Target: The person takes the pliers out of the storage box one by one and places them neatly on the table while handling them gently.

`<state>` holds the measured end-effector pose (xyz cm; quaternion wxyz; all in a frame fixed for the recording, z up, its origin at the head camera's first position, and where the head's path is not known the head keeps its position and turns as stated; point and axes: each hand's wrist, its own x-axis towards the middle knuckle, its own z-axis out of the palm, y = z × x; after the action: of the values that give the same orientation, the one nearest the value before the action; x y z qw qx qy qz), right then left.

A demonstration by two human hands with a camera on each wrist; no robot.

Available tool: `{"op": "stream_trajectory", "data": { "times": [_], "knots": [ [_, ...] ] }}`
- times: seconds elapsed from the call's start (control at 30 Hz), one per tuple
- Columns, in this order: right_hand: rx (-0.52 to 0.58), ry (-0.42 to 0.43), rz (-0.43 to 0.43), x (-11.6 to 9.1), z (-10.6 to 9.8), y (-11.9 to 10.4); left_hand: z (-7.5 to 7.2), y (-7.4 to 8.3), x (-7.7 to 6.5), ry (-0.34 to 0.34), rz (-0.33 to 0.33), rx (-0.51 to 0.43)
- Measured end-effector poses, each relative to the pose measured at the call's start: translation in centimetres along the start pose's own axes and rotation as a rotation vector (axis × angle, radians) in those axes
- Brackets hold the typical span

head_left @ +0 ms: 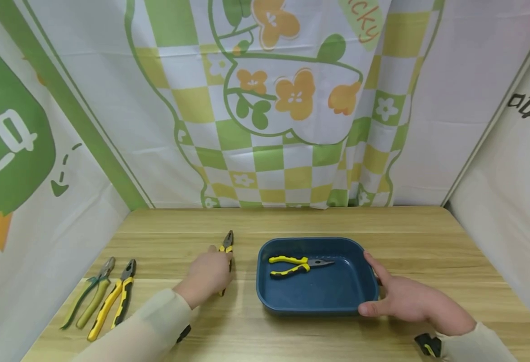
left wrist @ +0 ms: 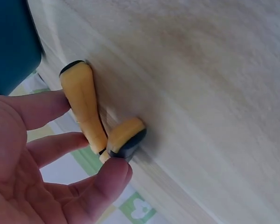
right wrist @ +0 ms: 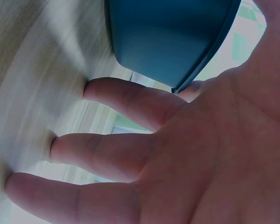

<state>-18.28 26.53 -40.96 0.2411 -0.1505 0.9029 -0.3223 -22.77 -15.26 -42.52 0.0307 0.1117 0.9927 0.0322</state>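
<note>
My left hand (head_left: 208,274) grips a pair of pliers (head_left: 228,242) with yellow and black handles, left of the blue box. Its metal jaws point toward the back. In the left wrist view, thumb and fingers lie against the two yellow handles (left wrist: 79,93). At the right end of the blue box (head_left: 310,307), my right hand (head_left: 405,296) touches the rim, thumb at the near corner and index finger farther back. Its other fingers (right wrist: 102,154) stretch straight down to the tabletop. Inside the box lie long-nose pliers (head_left: 292,261) with yellow and black handles, nose pointing right.
On the left of the wooden table (head_left: 337,339) lie diagonal cutters with green handles (head_left: 94,302) and another pair of yellow and black pliers (head_left: 108,304). A patterned green and white curtain (head_left: 269,158) hangs behind the table, with white cloth walls on both sides.
</note>
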Motion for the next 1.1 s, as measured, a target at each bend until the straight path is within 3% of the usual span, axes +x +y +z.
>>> {"op": "stream_trajectory", "data": {
  "times": [0.13,0.4,0.83,1.1],
  "knots": [
    [-0.011,0.01,-0.007,0.0,0.0,-0.1,-0.1,0.1,-0.1,0.005,0.02,-0.004],
    [-0.001,0.002,-0.006,0.0,0.0,-0.1,0.1,-0.4,-0.7,-0.024,-0.034,-0.017],
    [0.015,-0.009,0.018,-0.1,-0.1,-0.3,-0.2,-2.5,-4.2,0.0,-0.074,0.023],
    [0.002,0.002,0.012,-0.2,-0.1,-0.4,-0.2,-4.3,-6.0,-0.067,-0.144,0.058]
  ]
}}
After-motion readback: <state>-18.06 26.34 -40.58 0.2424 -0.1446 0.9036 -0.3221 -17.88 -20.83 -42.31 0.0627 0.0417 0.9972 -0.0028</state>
